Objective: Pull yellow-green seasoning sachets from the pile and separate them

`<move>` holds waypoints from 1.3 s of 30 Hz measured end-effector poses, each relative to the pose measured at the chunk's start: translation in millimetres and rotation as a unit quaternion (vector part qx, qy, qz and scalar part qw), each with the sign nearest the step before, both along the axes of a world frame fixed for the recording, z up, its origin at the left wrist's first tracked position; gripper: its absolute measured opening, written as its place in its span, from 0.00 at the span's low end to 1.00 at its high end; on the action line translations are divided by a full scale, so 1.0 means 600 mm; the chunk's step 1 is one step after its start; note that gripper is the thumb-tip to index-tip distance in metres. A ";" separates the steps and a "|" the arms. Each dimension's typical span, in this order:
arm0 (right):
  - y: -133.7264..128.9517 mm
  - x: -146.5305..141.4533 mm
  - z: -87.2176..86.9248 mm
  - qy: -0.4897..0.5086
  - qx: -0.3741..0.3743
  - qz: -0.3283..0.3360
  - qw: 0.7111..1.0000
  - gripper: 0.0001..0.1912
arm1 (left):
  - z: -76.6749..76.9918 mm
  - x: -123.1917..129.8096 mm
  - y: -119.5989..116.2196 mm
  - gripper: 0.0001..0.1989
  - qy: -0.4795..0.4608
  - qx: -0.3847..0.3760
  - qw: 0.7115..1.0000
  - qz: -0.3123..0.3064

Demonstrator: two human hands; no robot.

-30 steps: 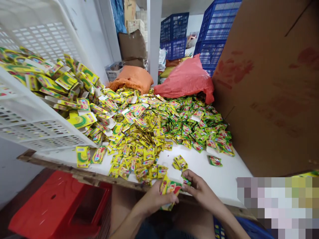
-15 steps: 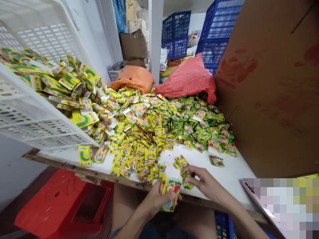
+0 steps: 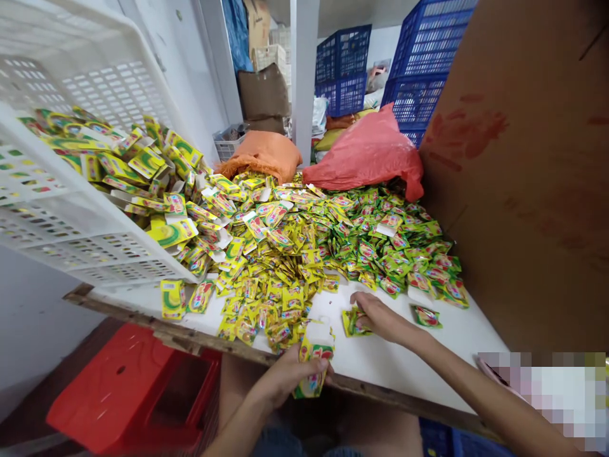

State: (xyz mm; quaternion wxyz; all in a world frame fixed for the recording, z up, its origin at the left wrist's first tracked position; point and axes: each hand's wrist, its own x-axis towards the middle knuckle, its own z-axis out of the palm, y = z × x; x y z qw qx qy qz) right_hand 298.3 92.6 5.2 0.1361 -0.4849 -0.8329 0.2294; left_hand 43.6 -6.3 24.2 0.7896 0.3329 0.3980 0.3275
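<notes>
My left hand [image 3: 290,374] grips a small yellow-and-green carton [image 3: 314,371] at the table's front edge, its white top flap raised. To the right of the carton, my right hand [image 3: 375,317] has its fingers closed over small candy sachets [image 3: 353,322] on the white tabletop; the fingers partly cover them. Beyond both hands spreads a heap of yellow sachets [image 3: 285,295], which runs into a heap of green sachets [image 3: 371,241] on the right. A lone green sachet [image 3: 425,315] lies right of my right hand.
A tilted white crate [image 3: 95,209] spills empty-looking cartons [image 3: 176,231] from the left. An orange sack [image 3: 266,152] and a red sack [image 3: 366,152] lie at the back. A tall cardboard sheet [image 3: 518,178] walls the right side. A red stool [image 3: 109,387] stands below left.
My right hand has moved away from the carton's opening to the sachets on the table and closed on them. The left hand still holds the carton. The whole view has shifted slightly.
</notes>
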 end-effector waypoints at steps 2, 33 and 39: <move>-0.021 0.006 -0.013 0.006 0.012 -0.038 0.999 0.18 | -0.001 0.005 0.006 0.19 0.003 -0.012 1.000 0.008; -0.147 -0.134 0.119 0.140 0.018 0.011 0.990 0.08 | 0.003 0.029 -0.005 0.19 0.026 0.073 0.996 -0.045; -0.155 -0.129 0.148 0.107 0.001 0.036 0.994 0.09 | 0.003 0.028 -0.001 0.16 0.017 0.094 0.994 -0.046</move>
